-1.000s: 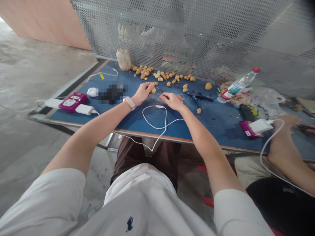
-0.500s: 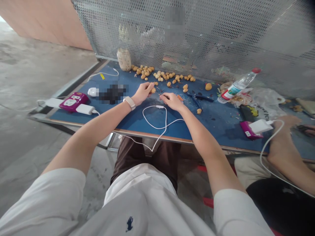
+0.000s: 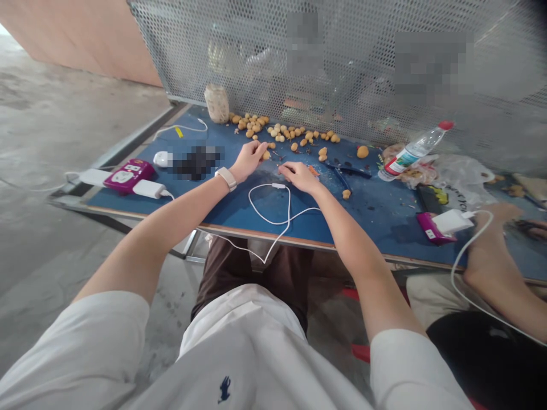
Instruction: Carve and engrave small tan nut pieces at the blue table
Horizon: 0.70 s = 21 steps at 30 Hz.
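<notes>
My left hand point(image 3: 250, 161) rests on the blue table point(image 3: 376, 228) with its fingers curled, just beside a small tan round fruit point(image 3: 266, 155). My right hand point(image 3: 299, 177) lies to its right, fingertips bent down, close to orange scraps point(image 3: 313, 170). Whether either hand pinches something small is hidden by the fingers. Several tan round fruits point(image 3: 277, 132) are strewn in a band beyond my hands. Blue-handled pliers point(image 3: 344, 171) lie to the right of my right hand. A white charging cable point(image 3: 273, 219) loops on the table below my wrists.
A perforated metal screen point(image 3: 256, 57) stands behind the table. A jar point(image 3: 217, 103), a plastic water bottle point(image 3: 412, 151), a power strip point(image 3: 128, 175) and a crumpled plastic bag point(image 3: 464, 179) sit on the table. A co-worker's forearm point(image 3: 491, 267) rests at the right.
The scene has shifted only slightly in the view. My hands stay almost where they were, and the fruits and the cable have not visibly moved.
</notes>
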Each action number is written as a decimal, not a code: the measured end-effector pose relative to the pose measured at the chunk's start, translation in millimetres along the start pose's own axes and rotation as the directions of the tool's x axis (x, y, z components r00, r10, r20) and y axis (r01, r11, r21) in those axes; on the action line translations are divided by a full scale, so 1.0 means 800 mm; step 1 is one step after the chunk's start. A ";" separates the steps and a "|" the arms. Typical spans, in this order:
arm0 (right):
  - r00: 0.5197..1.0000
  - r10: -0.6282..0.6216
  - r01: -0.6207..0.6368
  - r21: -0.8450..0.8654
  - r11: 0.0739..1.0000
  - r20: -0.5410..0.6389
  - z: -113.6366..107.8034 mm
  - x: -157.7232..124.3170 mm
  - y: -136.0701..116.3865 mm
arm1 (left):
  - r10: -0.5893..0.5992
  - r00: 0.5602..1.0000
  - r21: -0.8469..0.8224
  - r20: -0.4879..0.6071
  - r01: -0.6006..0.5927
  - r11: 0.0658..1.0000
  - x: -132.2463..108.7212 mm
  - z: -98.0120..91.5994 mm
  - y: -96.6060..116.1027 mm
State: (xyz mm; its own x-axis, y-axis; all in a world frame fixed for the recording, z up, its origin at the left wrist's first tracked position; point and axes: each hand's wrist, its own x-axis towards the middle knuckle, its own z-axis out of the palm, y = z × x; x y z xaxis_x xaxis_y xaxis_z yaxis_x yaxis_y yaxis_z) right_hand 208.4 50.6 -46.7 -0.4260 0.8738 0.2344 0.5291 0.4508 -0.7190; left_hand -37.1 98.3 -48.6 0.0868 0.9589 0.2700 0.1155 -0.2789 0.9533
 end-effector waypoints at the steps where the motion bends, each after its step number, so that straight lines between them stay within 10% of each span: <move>1: 1.000 -0.001 0.001 -0.003 1.000 -0.001 0.000 0.000 0.000 | 0.003 1.000 0.003 0.001 -0.003 1.000 -0.001 0.001 0.001; 21: 1.000 -0.014 0.014 0.011 1.000 0.008 0.000 0.001 0.004 | 0.035 0.999 0.046 0.027 -0.037 0.998 -0.008 0.006 0.008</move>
State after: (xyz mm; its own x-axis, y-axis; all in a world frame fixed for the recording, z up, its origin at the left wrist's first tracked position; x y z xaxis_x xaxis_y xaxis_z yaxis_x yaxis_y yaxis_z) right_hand 209.8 52.4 -48.5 -0.4391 0.8660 0.2392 0.5153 0.4608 -0.7226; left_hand -32.4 90.0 -45.1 0.1180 0.9467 0.2997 0.1575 -0.3158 0.9357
